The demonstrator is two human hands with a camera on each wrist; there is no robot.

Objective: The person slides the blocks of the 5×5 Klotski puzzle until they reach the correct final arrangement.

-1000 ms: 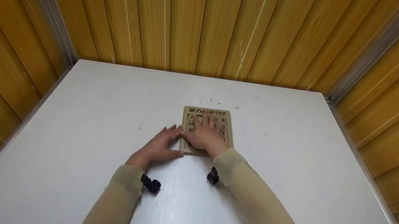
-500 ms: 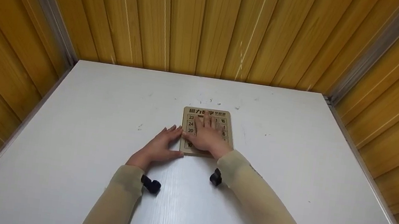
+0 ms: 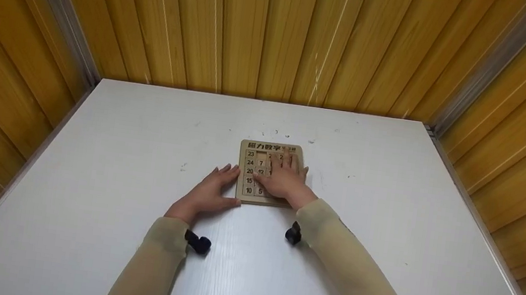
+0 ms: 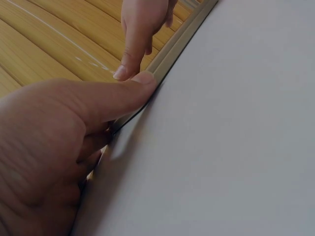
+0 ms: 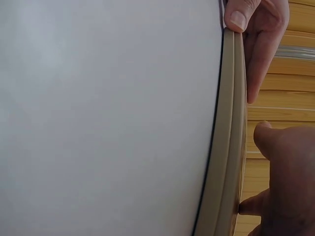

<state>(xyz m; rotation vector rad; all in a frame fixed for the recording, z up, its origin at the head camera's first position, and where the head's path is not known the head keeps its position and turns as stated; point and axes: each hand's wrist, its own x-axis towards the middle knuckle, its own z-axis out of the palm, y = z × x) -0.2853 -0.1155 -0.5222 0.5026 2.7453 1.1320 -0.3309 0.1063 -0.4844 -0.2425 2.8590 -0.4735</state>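
Note:
A wooden sliding number puzzle (image 3: 245, 145) lies flat near the middle of the white table, with dark characters along its far border. Its top row has a gap beside tile 23 (image 3: 251, 154). My left hand (image 3: 208, 193) holds the near left corner, fingers along the left side and thumb on the front edge, as the left wrist view (image 4: 49, 128) shows too. Over the right part of the puzzle lies my right hand (image 3: 284, 178), fingers spread and fingertips on the tiles of the upper rows. Beneath it several tiles are hidden.
The white table (image 3: 89, 155) carries small dark marks beyond the puzzle. Yellow wood-patterned panels (image 3: 243, 28) stand behind it and at both sides, with grey metal posts (image 3: 61, 4) at the corners. A small black device (image 3: 199, 244) sits on each wrist.
My right hand has slid to the right over the puzzle, uncovering the top gap and tiles in the second column. My left hand stays at the corner.

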